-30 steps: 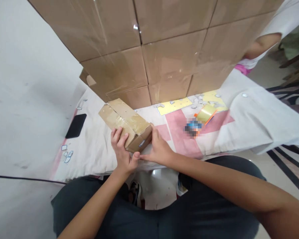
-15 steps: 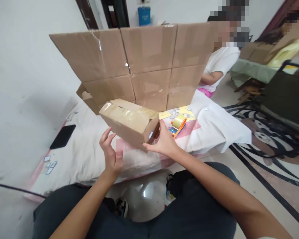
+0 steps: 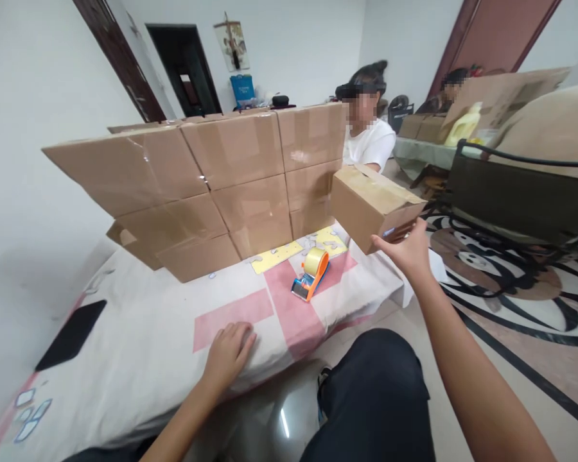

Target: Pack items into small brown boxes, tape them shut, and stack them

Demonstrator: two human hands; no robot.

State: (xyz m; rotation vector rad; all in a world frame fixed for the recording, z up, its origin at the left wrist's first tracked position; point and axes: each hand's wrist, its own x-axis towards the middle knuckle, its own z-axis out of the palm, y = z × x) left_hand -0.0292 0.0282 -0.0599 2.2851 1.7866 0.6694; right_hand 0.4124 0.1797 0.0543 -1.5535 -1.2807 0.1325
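My right hand (image 3: 409,250) grips the near end of a taped cardboard box (image 3: 359,205), thumb on one side and fingers on the far side. The box is held up at the right, beyond the stacked boxes. My left hand (image 3: 228,353) rests on the bed's front part with its fingers lying loosely on the cloth, holding nothing. Between the hands, an orange and blue tape dispenser (image 3: 312,274) with a roll of clear yellowish tape lies on the cloth. Behind it stands a wall of stacked cardboard boxes (image 3: 250,186), joined with shiny tape.
A black phone or tablet (image 3: 72,335) lies at the left on the patterned cloth (image 3: 144,327). Behind the stack sits a person in a white shirt (image 3: 380,141). At the right are a dark folding chair (image 3: 520,192), a yellow bottle (image 3: 464,125) and a panda-patterned rug (image 3: 467,256).
My right hand has carried the box rightward, away from the stack's front. My left hand has come down onto the cloth. The view has turned, showing more of the room.
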